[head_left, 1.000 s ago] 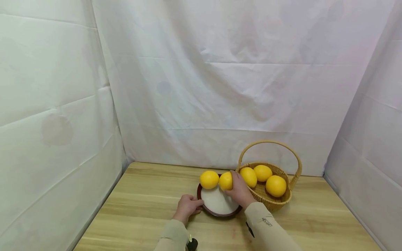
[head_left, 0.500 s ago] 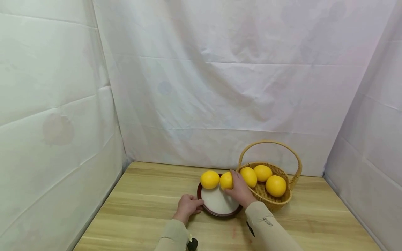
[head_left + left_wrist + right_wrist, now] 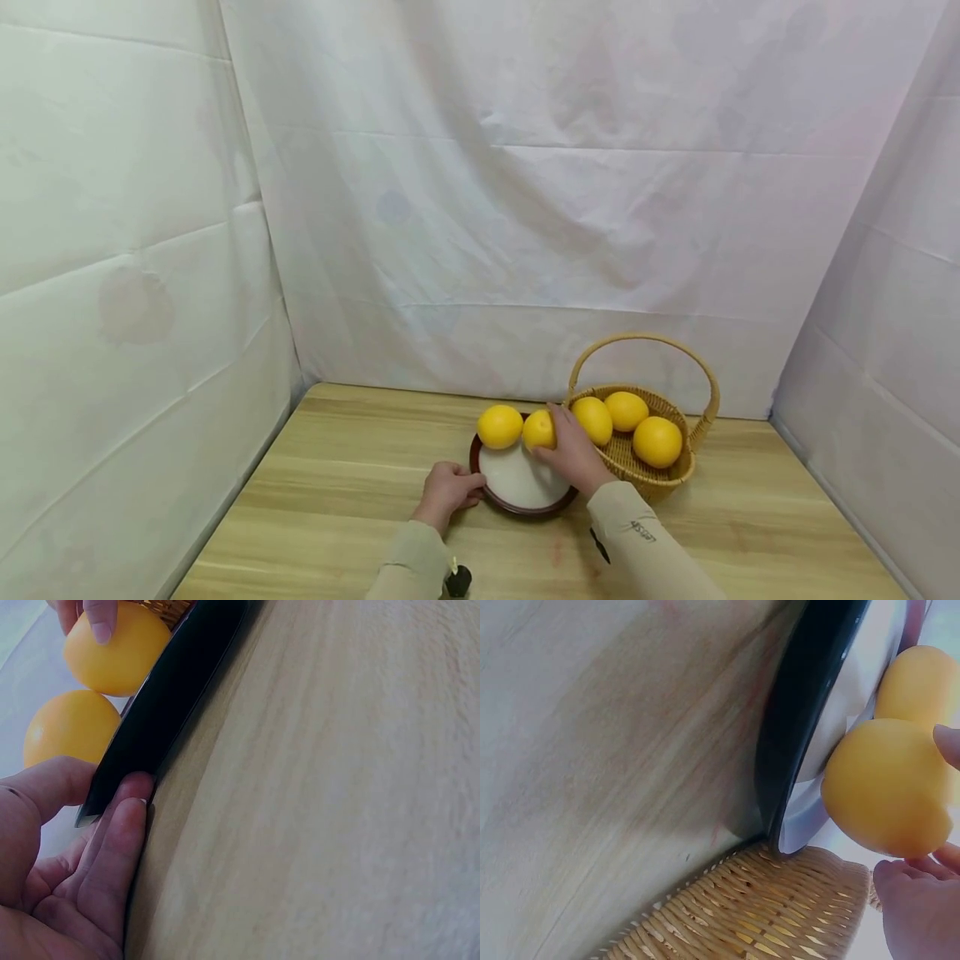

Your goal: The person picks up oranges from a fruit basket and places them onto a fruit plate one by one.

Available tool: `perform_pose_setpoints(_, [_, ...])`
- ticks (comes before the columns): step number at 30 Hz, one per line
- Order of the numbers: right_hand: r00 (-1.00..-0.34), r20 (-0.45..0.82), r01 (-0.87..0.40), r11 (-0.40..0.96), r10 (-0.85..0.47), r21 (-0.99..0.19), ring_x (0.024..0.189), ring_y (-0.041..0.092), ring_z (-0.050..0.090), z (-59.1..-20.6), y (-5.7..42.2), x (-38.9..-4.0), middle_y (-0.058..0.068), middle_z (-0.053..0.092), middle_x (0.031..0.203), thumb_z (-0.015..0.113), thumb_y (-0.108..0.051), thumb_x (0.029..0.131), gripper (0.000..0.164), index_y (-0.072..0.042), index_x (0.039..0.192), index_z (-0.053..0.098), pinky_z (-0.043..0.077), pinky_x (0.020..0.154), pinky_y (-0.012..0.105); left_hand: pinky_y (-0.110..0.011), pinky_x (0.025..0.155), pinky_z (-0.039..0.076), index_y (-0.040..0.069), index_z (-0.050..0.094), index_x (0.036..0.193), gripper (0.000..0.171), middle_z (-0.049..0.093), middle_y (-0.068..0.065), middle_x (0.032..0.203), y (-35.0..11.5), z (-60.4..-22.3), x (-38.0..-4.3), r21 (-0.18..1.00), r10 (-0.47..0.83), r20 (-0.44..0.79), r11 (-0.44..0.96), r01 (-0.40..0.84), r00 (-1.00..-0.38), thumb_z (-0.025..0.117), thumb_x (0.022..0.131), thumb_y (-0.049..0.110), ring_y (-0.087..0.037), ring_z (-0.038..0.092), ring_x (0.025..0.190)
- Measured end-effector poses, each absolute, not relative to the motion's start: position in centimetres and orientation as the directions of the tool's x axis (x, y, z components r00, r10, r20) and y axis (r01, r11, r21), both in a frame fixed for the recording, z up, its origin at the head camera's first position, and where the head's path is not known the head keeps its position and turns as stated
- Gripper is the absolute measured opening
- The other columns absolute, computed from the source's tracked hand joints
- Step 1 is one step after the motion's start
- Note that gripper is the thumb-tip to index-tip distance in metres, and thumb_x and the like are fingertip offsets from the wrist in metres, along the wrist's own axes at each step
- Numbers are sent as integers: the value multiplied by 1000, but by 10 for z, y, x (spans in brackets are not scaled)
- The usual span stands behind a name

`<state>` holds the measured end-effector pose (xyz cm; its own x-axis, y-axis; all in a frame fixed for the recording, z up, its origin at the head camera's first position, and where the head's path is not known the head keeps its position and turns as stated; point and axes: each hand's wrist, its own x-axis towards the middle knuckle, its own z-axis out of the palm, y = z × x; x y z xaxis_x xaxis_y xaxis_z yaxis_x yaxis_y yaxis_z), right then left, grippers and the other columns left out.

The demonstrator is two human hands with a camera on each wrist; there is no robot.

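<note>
A round plate (image 3: 517, 483) with a dark red-brown rim and white middle sits on the table. My left hand (image 3: 447, 492) pinches its near left rim, thumb above and fingers beneath, as the left wrist view shows. At the far side of the plate, my right hand (image 3: 573, 450) grips an orange (image 3: 538, 430), its fingers and thumb round the right side. Another orange (image 3: 499, 427) lies just left of that one, at the plate's back edge. In the right wrist view the held orange (image 3: 885, 787) is over the plate's white surface. My right palm is hidden.
Right of the plate, against its rim, stands a wicker basket (image 3: 648, 483) with a tall arched handle (image 3: 645, 337). Several oranges (image 3: 657, 442) lie in it. White cloth (image 3: 525, 250) hangs behind and at both sides of the wooden table (image 3: 337, 450).
</note>
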<state>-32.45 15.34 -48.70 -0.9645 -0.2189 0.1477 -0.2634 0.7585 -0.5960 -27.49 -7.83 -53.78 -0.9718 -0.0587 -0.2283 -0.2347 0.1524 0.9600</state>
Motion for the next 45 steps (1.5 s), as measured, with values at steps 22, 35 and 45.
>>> perform_pose_setpoints(22, [-948,205,-320,731,-245,-603,144,42,38,-470,158,-316,25,40,156,78,-23,89,82,2,153,34,34,119,59,-26,63,62,0,64,83,16,71,-8,81,-81,-528,-278,960,-64,-235,138,-242,-970,76,86,10,-11,68,65])
perform_pose_setpoints(35, [-955,182,-297,732,-235,-613,145,42,38,-467,164,-302,24,38,157,76,-22,91,79,1,154,34,35,118,59,-25,63,62,-5,70,92,17,72,-8,79,-80,-535,-276,958,-60,-240,149,-246,-969,75,88,11,-10,68,64])
perform_pose_setpoints(45, [-958,163,-284,729,-234,-623,148,40,34,-469,171,-301,22,35,160,73,-29,94,81,-1,156,30,33,120,59,-25,64,62,-3,68,89,16,71,-7,79,-80,-536,-275,957,-55,-244,144,-250,-968,75,88,11,-10,68,65])
